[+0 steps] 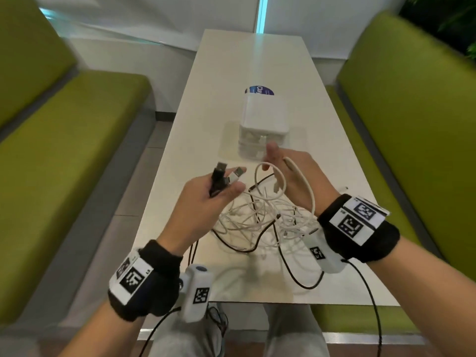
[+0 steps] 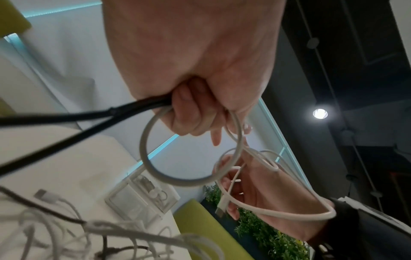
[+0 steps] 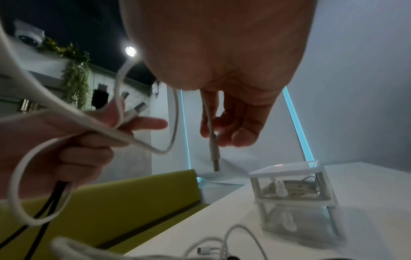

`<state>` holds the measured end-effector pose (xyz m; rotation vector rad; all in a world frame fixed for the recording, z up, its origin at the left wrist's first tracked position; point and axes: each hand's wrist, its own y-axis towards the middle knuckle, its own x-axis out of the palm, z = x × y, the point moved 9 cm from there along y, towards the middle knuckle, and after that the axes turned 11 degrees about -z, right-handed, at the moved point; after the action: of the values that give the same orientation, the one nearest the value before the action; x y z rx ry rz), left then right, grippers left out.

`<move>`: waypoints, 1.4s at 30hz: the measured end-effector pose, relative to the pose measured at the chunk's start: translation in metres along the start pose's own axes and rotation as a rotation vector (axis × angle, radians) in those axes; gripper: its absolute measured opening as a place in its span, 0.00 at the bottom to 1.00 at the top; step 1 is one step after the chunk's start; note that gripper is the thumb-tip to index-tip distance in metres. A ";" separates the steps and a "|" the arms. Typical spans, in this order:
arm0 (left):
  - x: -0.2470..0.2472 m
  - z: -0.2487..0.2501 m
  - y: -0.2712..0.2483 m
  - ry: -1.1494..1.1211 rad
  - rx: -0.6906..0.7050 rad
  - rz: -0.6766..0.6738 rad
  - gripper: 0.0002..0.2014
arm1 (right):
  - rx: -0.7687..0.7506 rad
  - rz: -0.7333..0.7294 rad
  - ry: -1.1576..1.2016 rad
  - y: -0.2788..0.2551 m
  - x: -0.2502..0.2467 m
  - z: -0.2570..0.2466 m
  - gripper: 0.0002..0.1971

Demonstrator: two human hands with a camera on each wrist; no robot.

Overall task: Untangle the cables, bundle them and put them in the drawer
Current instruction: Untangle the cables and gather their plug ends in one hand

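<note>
My left hand [image 1: 226,182] is raised over the table and grips two black USB plugs [image 1: 219,176] and a white plug. In the left wrist view the fingers [image 2: 195,119] curl round black leads [image 2: 66,116] and a white loop [image 2: 146,149]. To its right, my right hand [image 1: 278,163] holds a thick white cable [image 1: 306,186] that drapes over its back. The cable's plug [image 3: 214,156] hangs below the fingers [image 3: 231,126]. Beneath both hands lies a tangle of white and black cables [image 1: 257,217]. The small white drawer unit [image 1: 264,117] stands just beyond the hands, its drawers closed.
The long white table [image 1: 257,60] runs away from me between two green benches [image 1: 64,124] [image 1: 412,112]. A blue round sticker [image 1: 258,90] lies behind the drawer unit. A black lead [image 1: 239,247] trails off the table's near edge toward my lap.
</note>
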<state>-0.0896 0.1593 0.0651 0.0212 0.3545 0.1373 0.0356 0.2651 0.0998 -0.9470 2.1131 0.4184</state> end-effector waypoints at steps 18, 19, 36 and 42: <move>0.014 0.012 -0.010 -0.286 -0.037 0.027 0.21 | 0.047 -0.198 0.650 -0.042 0.012 -0.004 0.25; 0.014 0.014 -0.011 -0.293 -0.030 0.030 0.21 | 0.068 -0.272 0.625 -0.045 0.022 -0.002 0.23; 0.030 0.032 -0.029 -0.074 -0.097 -0.221 0.08 | 0.133 -0.842 -0.448 -0.080 0.097 0.035 0.18; 0.028 0.031 -0.029 -0.100 -0.117 -0.265 0.05 | 0.274 -0.834 -0.576 -0.082 0.064 0.037 0.19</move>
<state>-0.0486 0.1342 0.0829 -0.1334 0.2466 -0.1056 0.0879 0.1992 0.0280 -1.2517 1.0917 -0.0382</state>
